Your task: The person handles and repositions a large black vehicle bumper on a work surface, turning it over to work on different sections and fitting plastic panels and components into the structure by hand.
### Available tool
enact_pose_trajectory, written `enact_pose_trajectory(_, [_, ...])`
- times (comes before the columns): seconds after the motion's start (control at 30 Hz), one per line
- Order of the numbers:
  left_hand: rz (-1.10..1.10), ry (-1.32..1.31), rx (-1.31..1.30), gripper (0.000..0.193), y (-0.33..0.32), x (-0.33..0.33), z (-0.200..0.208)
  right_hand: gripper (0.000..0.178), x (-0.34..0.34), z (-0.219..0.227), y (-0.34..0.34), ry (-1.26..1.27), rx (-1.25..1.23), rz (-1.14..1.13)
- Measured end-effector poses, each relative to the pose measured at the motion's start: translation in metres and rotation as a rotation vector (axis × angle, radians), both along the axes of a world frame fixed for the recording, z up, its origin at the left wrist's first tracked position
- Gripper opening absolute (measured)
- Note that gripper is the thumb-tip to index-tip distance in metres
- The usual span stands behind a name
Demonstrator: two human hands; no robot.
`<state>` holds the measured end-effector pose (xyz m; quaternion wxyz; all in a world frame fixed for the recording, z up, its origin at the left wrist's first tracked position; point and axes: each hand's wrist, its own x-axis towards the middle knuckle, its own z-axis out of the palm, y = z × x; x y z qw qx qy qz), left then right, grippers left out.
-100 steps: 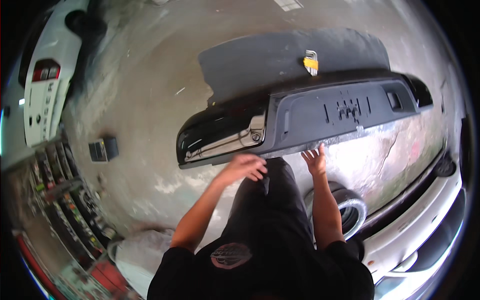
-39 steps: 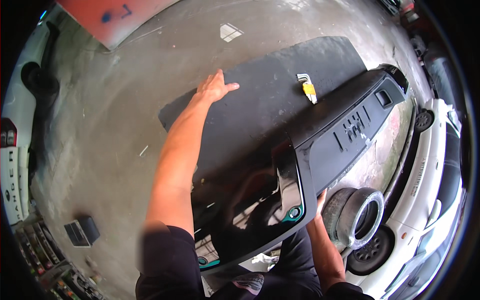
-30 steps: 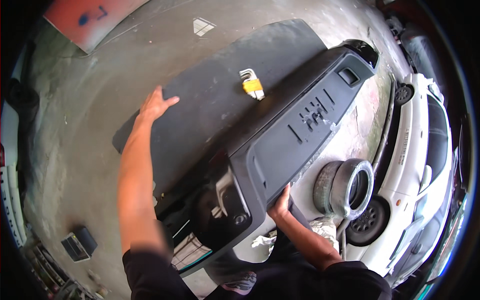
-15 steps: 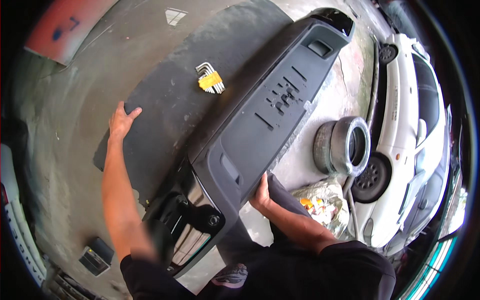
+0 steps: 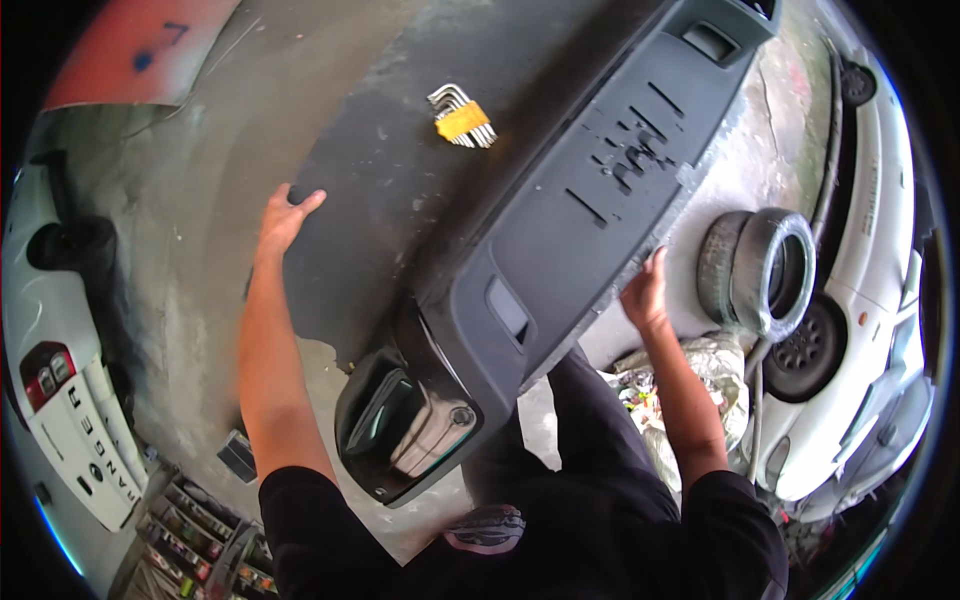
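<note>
A long car bumper (image 5: 570,215), grey on its stepped top and glossy black at its near end, slants across my front from lower left to upper right. My right hand (image 5: 645,292) grips its right edge, thumb up, fingers partly hidden behind the edge. Out to the left, my left hand (image 5: 281,222) is above the rim of a dark flat sheet (image 5: 345,240) on the floor. Something dark shows between its thumb and fingers; I cannot make out what. On the sheet lies an L-shaped hex key set (image 5: 464,118) in a yellow holder, beyond both hands.
Two stacked tyres (image 5: 775,275) and a bag of litter (image 5: 690,385) are on the right, near a white car (image 5: 870,260). Another pale car (image 5: 70,370) stands at left, with shelving (image 5: 190,530) below it. A red panel (image 5: 140,50) lies at far left.
My right hand has shifted farther up along the bumper's right edge. The view has swung, so the bumper, hex keys and tyres appear farther right and higher. My left hand keeps its pose.
</note>
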<state>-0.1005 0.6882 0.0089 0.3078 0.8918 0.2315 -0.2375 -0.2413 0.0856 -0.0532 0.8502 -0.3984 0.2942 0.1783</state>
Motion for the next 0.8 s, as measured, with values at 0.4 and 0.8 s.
enact_pose_trajectory(0.4, [0.037,-0.016,0.181,0.089,0.001,0.003,-0.007,0.077,0.008,-0.031,0.029,-0.018,-0.353,-0.149])
enact_pose_trajectory(0.8, [-0.028,-0.043,0.156,0.081,0.057,0.012,0.011,0.095,-0.029,-0.009,0.085,0.052,-0.403,-0.123])
